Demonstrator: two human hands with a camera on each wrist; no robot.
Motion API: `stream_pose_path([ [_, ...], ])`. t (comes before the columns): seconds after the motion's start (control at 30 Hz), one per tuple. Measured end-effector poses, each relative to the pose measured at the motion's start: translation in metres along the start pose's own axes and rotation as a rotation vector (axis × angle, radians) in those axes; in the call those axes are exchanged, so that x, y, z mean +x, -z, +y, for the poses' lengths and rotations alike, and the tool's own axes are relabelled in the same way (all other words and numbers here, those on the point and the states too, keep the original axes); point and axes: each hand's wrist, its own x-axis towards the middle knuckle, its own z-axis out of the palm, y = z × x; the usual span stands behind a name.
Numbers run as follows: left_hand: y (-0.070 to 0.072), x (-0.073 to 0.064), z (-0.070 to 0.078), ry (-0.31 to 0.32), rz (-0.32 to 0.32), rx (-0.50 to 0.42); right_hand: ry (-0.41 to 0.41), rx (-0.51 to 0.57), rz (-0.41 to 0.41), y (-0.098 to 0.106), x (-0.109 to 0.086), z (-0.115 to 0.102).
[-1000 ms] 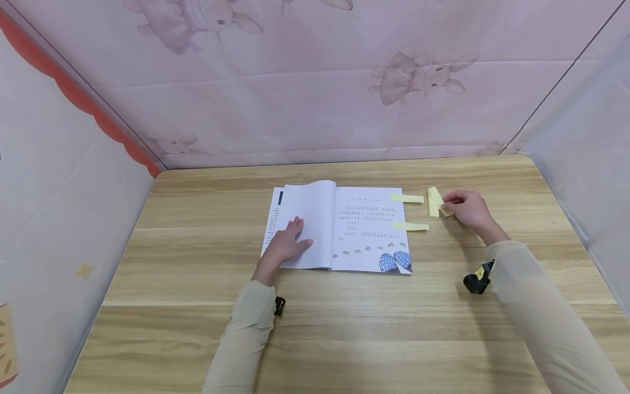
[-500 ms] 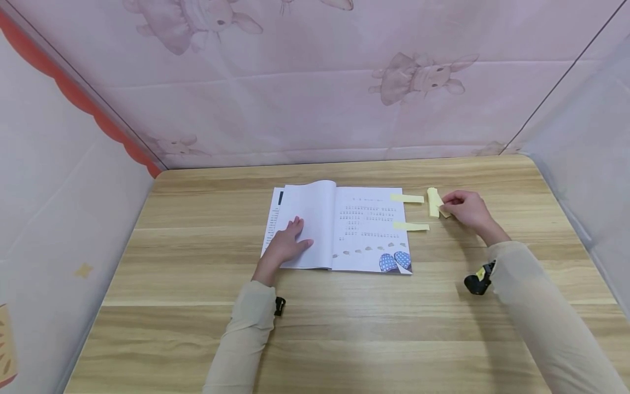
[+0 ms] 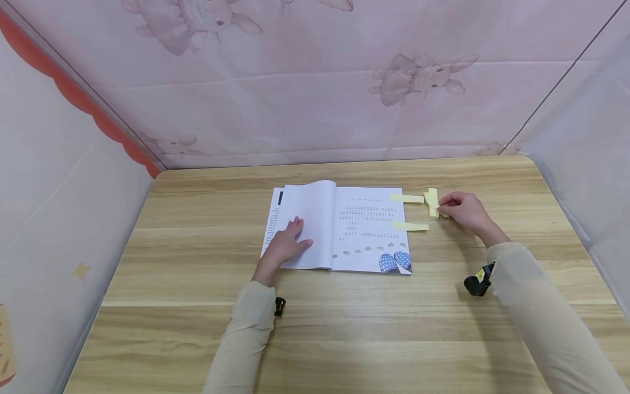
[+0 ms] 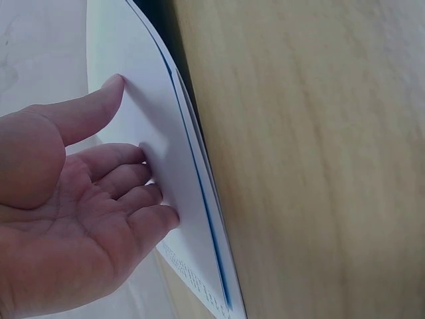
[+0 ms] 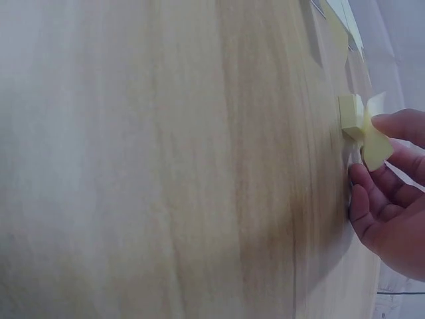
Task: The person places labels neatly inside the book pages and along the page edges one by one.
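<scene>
An open book (image 3: 366, 246) lies on the wooden table, with printed text and a blue dotted bow drawing on its right page. My left hand (image 3: 285, 244) rests on the blank left page, fingers spread, and in the left wrist view its fingertips touch the paper (image 4: 159, 133). Two pale yellow sticky strips, an upper strip (image 3: 410, 198) and a lower strip (image 3: 413, 226), stick out past the right page's edge. To the right of the book is a small pad of yellow sticky notes (image 5: 349, 116). Between thumb and fingers, my right hand (image 3: 467, 210) pinches a bent yellow sticky strip (image 5: 376, 151) beside the pad.
Bare wood of the table (image 3: 364, 328) extends in front of the book and to its left. A pink rabbit-print curtain (image 3: 315, 120) hangs behind the table's back edge. Pale side panels stand left and right.
My right hand has shifted slightly left at the pad, and the pinched strip now leans left across it. My left hand and the book have stayed in place.
</scene>
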Motion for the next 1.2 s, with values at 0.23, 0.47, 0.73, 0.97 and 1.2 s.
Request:
stream_pose_path([
  [0.23,-0.0004,0.0005,-0.0001,0.001,0.001,-0.001,0.023,-0.03,0.008,-0.0006,-0.0008,0.0001],
  [0.47,-0.0006,0.0007,-0.0006,0.002,-0.001,0.001,0.031,-0.04,0.006,-0.0017,-0.0018,0.0001],
  [0.73,-0.0012,-0.0006,0.0003,0.006,-0.004,0.001,0.037,-0.047,0.012,-0.0014,-0.0029,0.0008],
  [0.97,-0.0013,0.0006,0.0001,0.015,-0.006,0.003,0.039,-0.091,0.027,0.0,-0.0023,0.0011],
  [1.2,-0.0014,0.0015,-0.0011,0.013,-0.004,-0.004,0.028,-0.096,0.045,0.0006,-0.0007,-0.0021],
])
